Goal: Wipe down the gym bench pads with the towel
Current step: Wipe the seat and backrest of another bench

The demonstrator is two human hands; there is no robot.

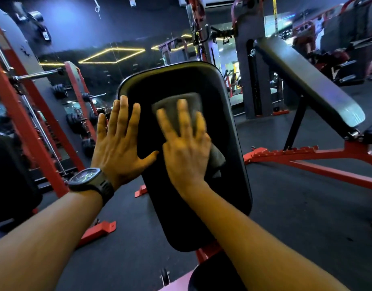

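A black inclined bench back pad (222,127) stands in front of me, tilted away. A grey towel (176,106) lies flat on its upper half. My right hand (185,148) presses on the towel with fingers spread; part of the towel bunches out beside the palm. My left hand (118,143), a dark watch on its wrist, lies flat and open against the pad's left edge, holding nothing. The seat pad (210,276) shows at the bottom, mostly behind my right forearm.
A second inclined bench (310,85) on a red frame (306,156) stands to the right. A red rack with a barbell and plates (74,120) stands on the left. Another dark pad (11,175) is at the far left. Dark rubber floor lies around.
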